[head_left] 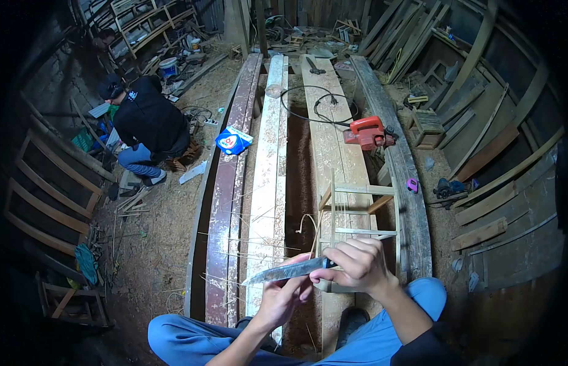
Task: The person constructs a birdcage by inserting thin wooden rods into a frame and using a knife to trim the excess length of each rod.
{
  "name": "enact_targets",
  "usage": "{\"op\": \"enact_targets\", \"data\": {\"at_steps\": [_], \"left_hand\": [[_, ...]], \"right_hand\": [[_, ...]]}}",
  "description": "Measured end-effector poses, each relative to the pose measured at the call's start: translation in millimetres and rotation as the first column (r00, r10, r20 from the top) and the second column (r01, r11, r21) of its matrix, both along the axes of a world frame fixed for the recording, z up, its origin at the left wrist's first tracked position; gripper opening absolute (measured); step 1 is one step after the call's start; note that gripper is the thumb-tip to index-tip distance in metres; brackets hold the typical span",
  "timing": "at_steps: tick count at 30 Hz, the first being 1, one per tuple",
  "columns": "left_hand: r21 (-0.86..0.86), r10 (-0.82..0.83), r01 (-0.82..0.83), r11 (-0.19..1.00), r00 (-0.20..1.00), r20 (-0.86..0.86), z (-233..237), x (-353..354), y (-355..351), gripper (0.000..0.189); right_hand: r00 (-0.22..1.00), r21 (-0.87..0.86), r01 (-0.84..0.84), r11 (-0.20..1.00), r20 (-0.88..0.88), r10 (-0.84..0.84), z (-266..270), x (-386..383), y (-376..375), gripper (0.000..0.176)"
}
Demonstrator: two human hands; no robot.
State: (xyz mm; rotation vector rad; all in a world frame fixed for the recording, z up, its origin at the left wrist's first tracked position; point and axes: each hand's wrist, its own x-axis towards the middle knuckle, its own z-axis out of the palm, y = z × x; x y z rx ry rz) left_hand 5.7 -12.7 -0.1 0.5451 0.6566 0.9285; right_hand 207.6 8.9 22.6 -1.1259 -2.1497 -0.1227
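My right hand (362,266) is closed around the dark handle of a knife. The knife's blade (287,271) points left, across the fingers of my left hand (280,300). My left hand is closed on a thin, pale wooden strip (315,243), whose upper end curls above the blade. Where blade and strip meet is partly hidden by the fingers. Several loose thin strips (240,253) lie across the planks left of the knife. Just beyond my right hand stands a small wooden frame (364,230) made of slats.
Long planks (267,183) covered in shavings run away from me, with dark gaps between them. A red power tool (370,133), its black cable (308,119), a blue-white packet (233,141) and a pink tape measure (412,185) lie on them. A person in black (151,116) crouches at left.
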Motion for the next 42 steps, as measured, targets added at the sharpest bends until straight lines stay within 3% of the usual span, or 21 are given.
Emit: {"op": "enact_targets", "data": {"at_steps": [4,12,15,22,25,27,29,31,34,38,42], "left_hand": [[-0.045,-0.020,0.022,0.999,0.998,0.051,1,-4,1,0.038],[-0.014,-0.017,0.016,1.000,0.994,-0.107,-2,-6,0,0.034],[0.032,0.005,-0.004,0.999,0.999,-0.038,-7,-7,0,0.031],[-0.029,0.011,-0.014,0.999,0.995,-0.100,-2,-8,0,0.027],[0.007,-0.068,0.068,0.998,0.996,-0.058,-4,-10,2,0.023],[0.062,-0.029,0.034,0.997,0.996,-0.084,-3,-6,1,0.021],[0.062,-0.016,0.022,0.998,0.995,-0.102,-3,-3,0,0.022],[0.182,0.045,-0.011,0.983,0.982,-0.181,-7,-1,0,0.024],[0.069,0.053,-0.041,0.997,0.983,-0.178,-16,-6,-8,0.025],[0.079,0.070,-0.055,0.995,0.976,-0.205,-6,-3,-6,0.023],[0.024,-0.069,0.075,0.997,0.981,-0.181,-4,-11,1,0.017]], "right_hand": [[1.000,-0.030,-0.013,0.999,-0.027,0.012,6,1,0,0.043],[1.000,-0.045,-0.019,0.999,-0.018,0.019,2,2,0,0.043],[1.000,-0.041,-0.008,0.999,0.000,0.008,5,-1,0,0.044],[0.999,-0.034,0.000,0.999,0.039,0.001,9,5,1,0.044],[1.000,-0.005,0.010,1.000,-0.011,-0.010,10,15,8,0.045],[0.995,0.020,0.096,0.995,-0.039,-0.095,9,26,11,0.046],[0.995,0.024,0.096,0.995,-0.037,-0.095,12,27,8,0.047],[0.998,-0.058,0.056,0.997,0.009,-0.055,11,20,2,0.047],[1.000,-0.012,0.005,1.000,-0.001,-0.005,3,2,-2,0.046],[1.000,-0.012,-0.006,1.000,0.010,0.007,5,5,-1,0.048],[0.999,0.001,0.027,1.000,0.022,-0.027,13,16,4,0.050]]}}
